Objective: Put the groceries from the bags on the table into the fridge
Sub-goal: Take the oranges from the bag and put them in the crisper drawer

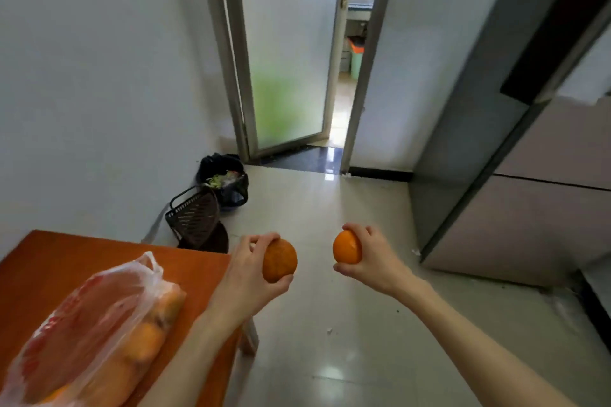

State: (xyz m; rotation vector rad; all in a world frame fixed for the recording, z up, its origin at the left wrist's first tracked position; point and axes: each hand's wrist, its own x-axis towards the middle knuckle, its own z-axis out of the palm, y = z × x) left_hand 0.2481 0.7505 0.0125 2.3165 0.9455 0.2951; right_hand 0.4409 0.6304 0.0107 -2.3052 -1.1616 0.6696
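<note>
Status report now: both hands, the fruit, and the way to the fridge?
Left hand holds dull orange; right hand holds bright orange. Grey fridge doors closed. Floor between looks clear.

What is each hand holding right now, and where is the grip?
Left hand holds an orange, fingers over its top, thumb beneath. Right hand holds another orange the same way.

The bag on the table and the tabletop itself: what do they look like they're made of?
The bag looks like thin, glossy plastic film: see-through, crinkled, red print, with orange fruit showing through it. The table looks like smooth orange-brown wood or wood-look laminate with a low sheen; no grain is clear enough to say which.
</note>
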